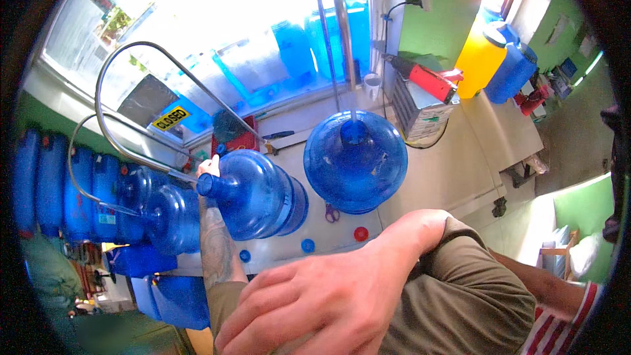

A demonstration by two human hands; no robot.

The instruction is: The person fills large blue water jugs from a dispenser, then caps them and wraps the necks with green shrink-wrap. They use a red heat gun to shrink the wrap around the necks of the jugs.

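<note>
A blue water jug [256,194] stands at the left of the counter, its neck toward the left. My left hand [209,165] is closed at the far side of that neck, partly hidden by it, close to the end of a curved metal pipe [141,46]. A second blue water jug [355,164] stands to the right. My right hand [309,306] is raised in the foreground, large and near, back up and fingers loosely bent. Nothing shows in it, though the fingertips are hidden. Blue caps [307,245] and a red cap [361,233] lie on the near counter edge.
More blue containers [82,190] line the left side. Scissors [332,213] lie between the jugs. A red heat gun [430,82] rests on a grey box [420,108] at the right, near a yellow container [478,56]. Another person's striped clothing [559,322] shows at the lower right.
</note>
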